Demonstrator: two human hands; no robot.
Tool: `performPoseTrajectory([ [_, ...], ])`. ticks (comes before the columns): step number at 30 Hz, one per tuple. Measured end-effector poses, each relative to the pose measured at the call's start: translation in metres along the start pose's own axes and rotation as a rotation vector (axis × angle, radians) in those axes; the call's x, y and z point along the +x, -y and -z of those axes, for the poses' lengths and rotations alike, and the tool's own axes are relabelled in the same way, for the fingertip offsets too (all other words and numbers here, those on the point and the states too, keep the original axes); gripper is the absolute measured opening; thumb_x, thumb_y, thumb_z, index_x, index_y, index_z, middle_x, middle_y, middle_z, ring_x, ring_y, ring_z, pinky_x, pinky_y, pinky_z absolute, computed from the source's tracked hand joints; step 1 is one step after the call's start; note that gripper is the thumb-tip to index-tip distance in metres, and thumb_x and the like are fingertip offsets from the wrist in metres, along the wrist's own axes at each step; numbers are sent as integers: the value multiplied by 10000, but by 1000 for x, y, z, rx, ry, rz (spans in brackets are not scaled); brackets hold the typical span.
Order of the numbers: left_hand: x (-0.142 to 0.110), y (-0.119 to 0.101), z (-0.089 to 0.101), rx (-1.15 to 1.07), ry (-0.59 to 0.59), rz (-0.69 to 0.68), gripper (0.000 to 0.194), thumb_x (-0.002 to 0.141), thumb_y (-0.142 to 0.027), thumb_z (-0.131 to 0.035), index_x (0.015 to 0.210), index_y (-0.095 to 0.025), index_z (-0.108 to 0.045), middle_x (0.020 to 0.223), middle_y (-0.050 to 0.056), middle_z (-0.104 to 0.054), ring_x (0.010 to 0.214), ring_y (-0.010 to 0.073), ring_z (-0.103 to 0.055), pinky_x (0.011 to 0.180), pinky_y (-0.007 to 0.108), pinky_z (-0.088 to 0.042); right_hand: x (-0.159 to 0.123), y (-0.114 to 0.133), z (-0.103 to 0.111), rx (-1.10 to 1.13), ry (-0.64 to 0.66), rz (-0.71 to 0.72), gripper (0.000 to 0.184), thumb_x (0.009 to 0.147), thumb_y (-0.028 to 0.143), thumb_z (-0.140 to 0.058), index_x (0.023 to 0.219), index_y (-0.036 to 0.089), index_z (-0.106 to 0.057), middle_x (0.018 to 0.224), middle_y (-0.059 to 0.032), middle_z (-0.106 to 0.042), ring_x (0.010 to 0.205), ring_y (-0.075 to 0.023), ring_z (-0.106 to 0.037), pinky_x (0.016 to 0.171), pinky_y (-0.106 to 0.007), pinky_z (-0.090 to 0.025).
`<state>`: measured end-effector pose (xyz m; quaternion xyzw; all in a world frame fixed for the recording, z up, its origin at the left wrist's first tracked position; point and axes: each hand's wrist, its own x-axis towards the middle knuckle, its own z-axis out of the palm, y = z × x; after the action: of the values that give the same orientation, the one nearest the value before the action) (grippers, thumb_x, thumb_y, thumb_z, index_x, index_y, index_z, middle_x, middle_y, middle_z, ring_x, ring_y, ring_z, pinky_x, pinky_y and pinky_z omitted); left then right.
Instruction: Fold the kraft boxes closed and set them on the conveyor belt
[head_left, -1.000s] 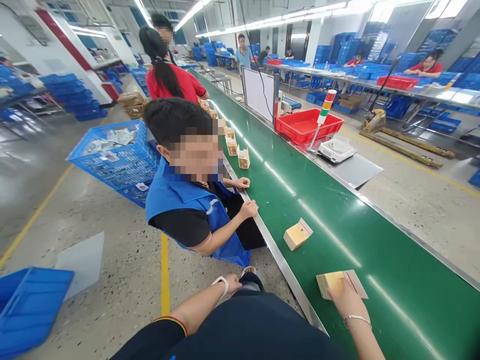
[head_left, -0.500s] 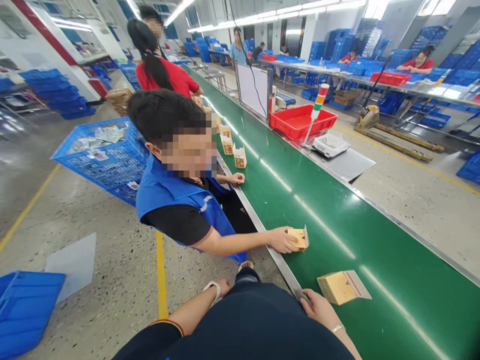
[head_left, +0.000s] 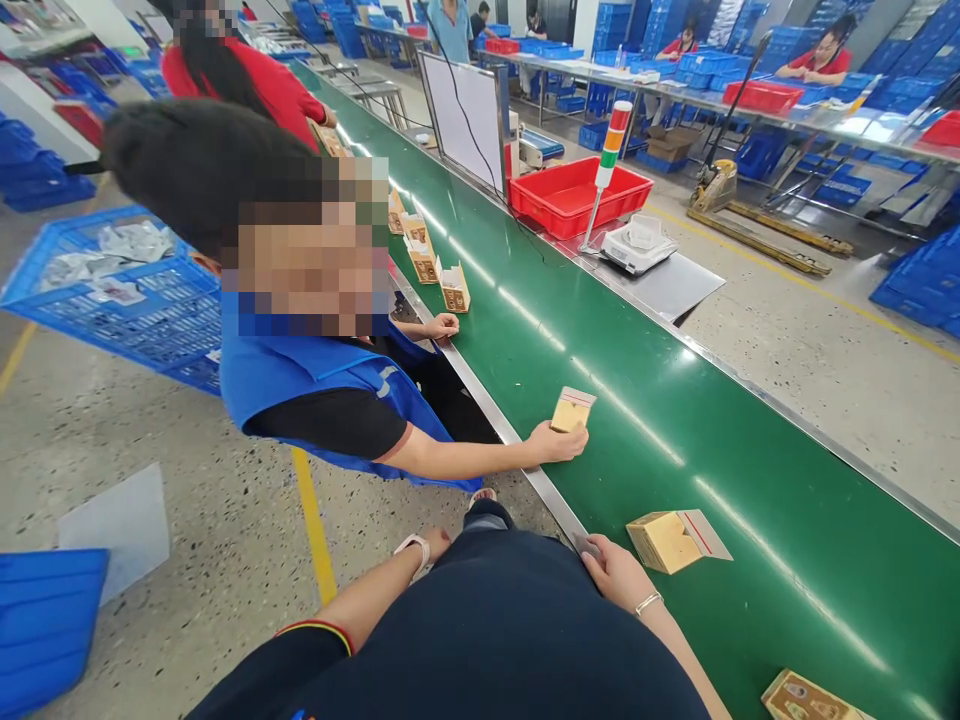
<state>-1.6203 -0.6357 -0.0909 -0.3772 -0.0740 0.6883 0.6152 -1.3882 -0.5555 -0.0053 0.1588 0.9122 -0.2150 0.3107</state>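
Observation:
My right hand (head_left: 619,574) rests at the metal rail (head_left: 553,505) of the green conveyor belt (head_left: 750,480), with its fingers bent over the rail's edge. Just beyond it on the belt lies a small cardboard box (head_left: 666,540), its white flap with a red line standing out to the right. My left hand (head_left: 437,543) hangs by my body over the floor, its fingers mostly hidden by my dark shirt. A co-worker's hand (head_left: 551,443) holds another small box (head_left: 571,410) over the belt, flap up. At the bottom right, a printed brown box (head_left: 810,698) is partly in view.
A co-worker in a blue vest (head_left: 300,370) leans at the belt on my left. Several open boxes (head_left: 454,290) stand farther along the belt. Across it are a red tray (head_left: 581,190), a scale (head_left: 637,245) and a signal light (head_left: 615,145). A blue crate (head_left: 49,620) sits on the floor.
The view has shifted, and the co-worker appears nearer. That person's hand has raised and turned the box. A printed box has come into view at the bottom right. My right hand stays at the rail.

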Motion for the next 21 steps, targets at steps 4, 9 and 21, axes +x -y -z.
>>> performPoseTrajectory([
  [4,3,33,8,-113,138,-62,674,621,-122,-465,1291,-48,-428,1003,164,-613,786,238,-673,570,365,-594,0,0,1,-23,16,-16,413,937,280,-426,1297,116,-546,956,-113,-708,922,-205,-657,793,-256,-444],
  [9,-3,30,5,-86,63,9,748,635,-145,-469,1350,33,-343,1090,220,-579,848,257,-672,585,358,-597,0,1,2,-8,8,-1,408,932,255,-428,1291,99,-542,902,-104,-702,868,-199,-644,763,-254,-425],
  [21,10,14,-1,-477,-321,351,788,647,-91,-568,1397,-109,-328,1302,198,-445,1161,239,-560,852,419,-560,-3,5,3,2,11,-3,418,936,237,-407,1297,69,-538,927,-124,-700,913,-217,-648,798,-270,-431],
])
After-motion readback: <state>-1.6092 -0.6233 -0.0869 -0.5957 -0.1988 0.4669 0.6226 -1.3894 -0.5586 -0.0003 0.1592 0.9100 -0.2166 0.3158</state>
